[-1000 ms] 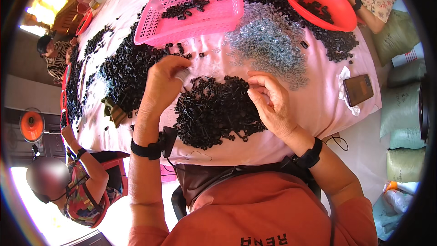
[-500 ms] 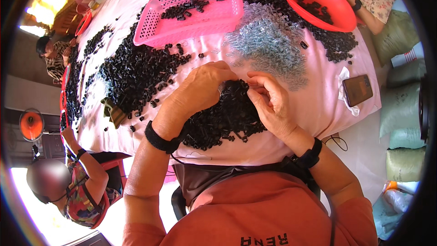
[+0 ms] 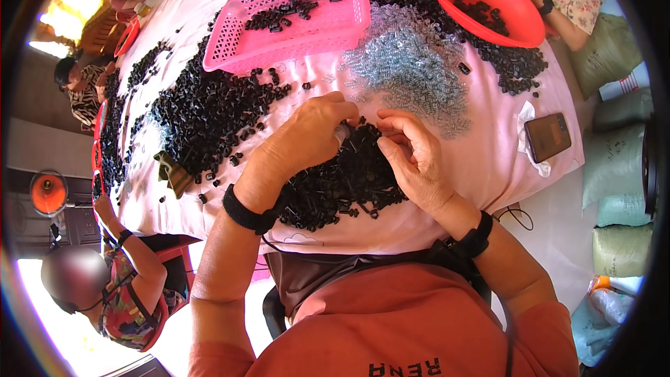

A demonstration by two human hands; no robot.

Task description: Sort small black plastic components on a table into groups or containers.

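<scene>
My left hand (image 3: 310, 132) has its fingers curled in over the far edge of a heap of small black plastic pieces (image 3: 342, 185). Something greyish shows at its fingertips, too small to name. Just to the right, my right hand (image 3: 417, 157) is bent with thumb and fingers drawn together, a small gap from the left hand. Whatever its fingers hold is hidden. Some pieces in the near heap have thin stems. Beyond my hands spreads a pile of shiny, silvery-clear small pieces (image 3: 412, 73).
A pink basket (image 3: 293, 49) and a red bowl (image 3: 513, 17) hold some black pieces. A larger black heap (image 3: 209, 112) lies left, by a striped cloth (image 3: 173, 174). A phone (image 3: 548, 136) rests at the right. Other people sit around the table; sacks (image 3: 614, 167) stand right.
My left fingers have shifted slightly, and a greyish bit now shows more at their tips. My right hand has hardly moved.
</scene>
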